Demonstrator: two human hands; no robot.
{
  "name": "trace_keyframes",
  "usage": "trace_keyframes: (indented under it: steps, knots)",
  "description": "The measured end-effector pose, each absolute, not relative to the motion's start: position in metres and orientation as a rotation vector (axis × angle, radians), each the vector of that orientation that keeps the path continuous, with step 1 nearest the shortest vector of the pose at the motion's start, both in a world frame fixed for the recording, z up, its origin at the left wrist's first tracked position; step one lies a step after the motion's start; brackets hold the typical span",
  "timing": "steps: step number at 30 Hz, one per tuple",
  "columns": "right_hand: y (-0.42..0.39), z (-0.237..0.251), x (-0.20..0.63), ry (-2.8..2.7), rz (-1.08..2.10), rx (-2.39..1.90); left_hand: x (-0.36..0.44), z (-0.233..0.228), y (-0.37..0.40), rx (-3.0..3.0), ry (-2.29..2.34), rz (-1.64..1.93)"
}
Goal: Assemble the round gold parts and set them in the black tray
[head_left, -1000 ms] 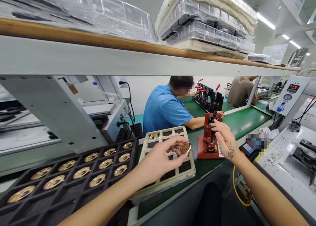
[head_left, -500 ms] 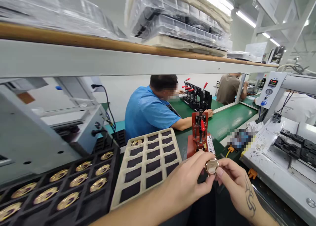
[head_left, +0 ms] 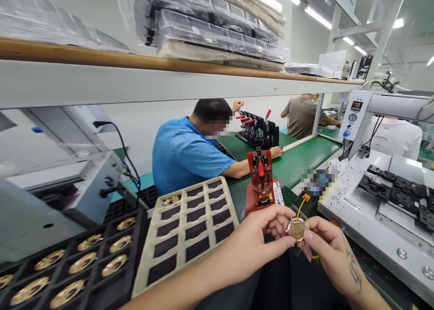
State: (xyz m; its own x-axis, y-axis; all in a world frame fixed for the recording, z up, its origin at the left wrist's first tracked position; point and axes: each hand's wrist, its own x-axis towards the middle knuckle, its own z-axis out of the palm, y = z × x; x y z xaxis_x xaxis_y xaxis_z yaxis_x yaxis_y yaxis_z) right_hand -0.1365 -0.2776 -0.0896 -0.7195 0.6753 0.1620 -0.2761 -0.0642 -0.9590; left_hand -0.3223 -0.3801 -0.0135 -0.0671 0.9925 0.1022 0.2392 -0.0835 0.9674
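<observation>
A round gold-rimmed watch case (head_left: 296, 229) is held up between my two hands, its back with small printed marks facing me. My left hand (head_left: 259, 240) pinches its left side between thumb and fingers. On the opposite edge, the thumb and fingers of my right hand (head_left: 323, 246) grip it too. Just beyond my left hand stands a red fixture (head_left: 259, 183) with a red-handled toggle clamp. To the left lies a beige tray (head_left: 181, 228) with dark-lined compartments and one gold piece in its far left compartment.
At the lower left, a black compartment tray (head_left: 113, 283) holds several gold watch pieces (head_left: 83, 262). A grey machine (head_left: 386, 201) stands at the right. Across the bench, a co-worker in blue (head_left: 190, 147) works at a black clamp fixture (head_left: 259, 131). A shelf (head_left: 169, 82) spans overhead.
My view has swung right, so the surroundings shift left. The watch case has tilted, showing its back more squarely. The co-worker's far hand has risen above the black clamp fixture.
</observation>
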Motion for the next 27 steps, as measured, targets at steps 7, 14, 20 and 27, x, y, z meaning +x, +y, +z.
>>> trace_keyframes:
  steps: [7,14,20,27]
  knots:
    - [-0.276,-0.075,-0.127,-1.738,1.727,-0.522,-0.319,-0.011,-0.372,1.486,1.504,1.123]
    - [-0.278,-0.067,-0.121,-1.604,1.603,-0.554,-0.304,-0.018,-0.350,1.319,1.296,1.292]
    - [-0.279,-0.065,-0.109,-1.565,1.469,-0.552,-0.275,-0.038,-0.350,1.034,0.938,1.472]
    - [-0.284,-0.066,-0.078,-1.727,1.461,-0.760,-0.264,-0.067,-0.360,0.904,0.899,1.386]
